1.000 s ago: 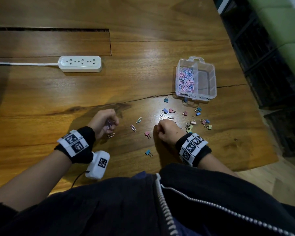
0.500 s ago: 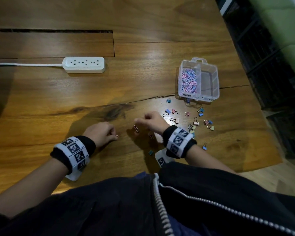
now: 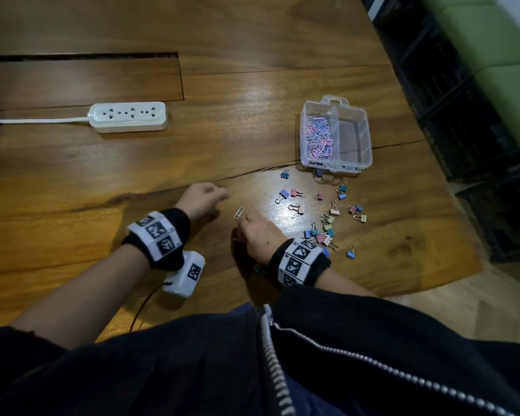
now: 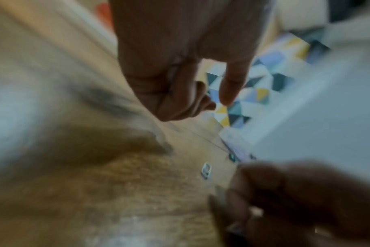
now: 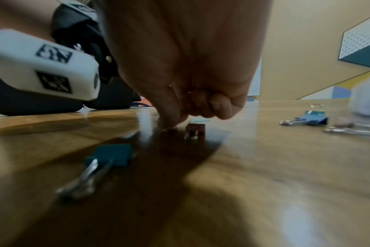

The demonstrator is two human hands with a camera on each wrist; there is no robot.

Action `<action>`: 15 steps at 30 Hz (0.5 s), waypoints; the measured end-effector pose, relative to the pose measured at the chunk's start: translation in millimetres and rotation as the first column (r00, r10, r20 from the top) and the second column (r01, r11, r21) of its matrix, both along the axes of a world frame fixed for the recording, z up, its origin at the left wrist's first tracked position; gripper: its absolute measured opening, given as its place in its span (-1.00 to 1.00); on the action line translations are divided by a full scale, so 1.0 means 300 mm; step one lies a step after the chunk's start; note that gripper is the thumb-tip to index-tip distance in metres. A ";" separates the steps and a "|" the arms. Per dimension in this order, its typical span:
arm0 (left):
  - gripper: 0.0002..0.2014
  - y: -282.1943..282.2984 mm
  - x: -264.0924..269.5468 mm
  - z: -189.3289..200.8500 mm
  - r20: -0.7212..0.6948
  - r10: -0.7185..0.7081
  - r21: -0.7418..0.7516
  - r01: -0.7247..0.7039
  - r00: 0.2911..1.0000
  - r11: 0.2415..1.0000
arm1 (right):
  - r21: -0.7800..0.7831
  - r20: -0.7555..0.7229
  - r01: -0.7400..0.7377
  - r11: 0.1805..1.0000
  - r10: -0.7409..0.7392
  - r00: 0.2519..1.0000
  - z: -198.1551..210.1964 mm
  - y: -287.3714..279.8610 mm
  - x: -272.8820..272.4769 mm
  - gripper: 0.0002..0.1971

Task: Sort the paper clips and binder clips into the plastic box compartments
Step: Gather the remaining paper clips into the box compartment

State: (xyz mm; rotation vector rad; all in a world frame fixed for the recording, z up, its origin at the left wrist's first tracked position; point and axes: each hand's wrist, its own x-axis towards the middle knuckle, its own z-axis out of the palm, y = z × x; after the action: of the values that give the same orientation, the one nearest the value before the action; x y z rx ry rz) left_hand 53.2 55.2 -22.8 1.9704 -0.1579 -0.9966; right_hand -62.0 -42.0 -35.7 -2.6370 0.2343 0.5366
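I note the right hand (image 3: 257, 235) has come back from the centre, fingertips now pinching at the wooden table (image 3: 102, 181) beside a silver wire paper clip (image 3: 238, 213); contents unclear. Left hand (image 3: 201, 198) has lifted, curled, seemingly empty. The clear plastic two-compartment box (image 3: 367, 145) waits upper right.

On the bench (image 3: 252, 100), the plastic box (image 3: 364, 136) sits far right, paper clips (image 3: 318, 136) in its left compartment. Binder clips (image 3: 327, 217) lie scattered just before it. A power strip (image 3: 128, 117) lies far left, well apart. One loose paper clip (image 3: 238, 213) lies between both hands.
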 end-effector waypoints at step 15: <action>-0.70 -0.157 -0.087 -0.011 0.259 -0.700 0.684 0.386 0.665 0.620 | 0.574 -0.138 0.668 0.474 -0.748 0.649 0.171 -0.462 -0.141 -0.79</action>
State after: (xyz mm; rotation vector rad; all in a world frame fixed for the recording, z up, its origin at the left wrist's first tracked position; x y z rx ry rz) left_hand 27.0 8.1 -26.1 2.8407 -0.9450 -0.9396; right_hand -104.2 -180.7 15.6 -1.7120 0.9259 0.0910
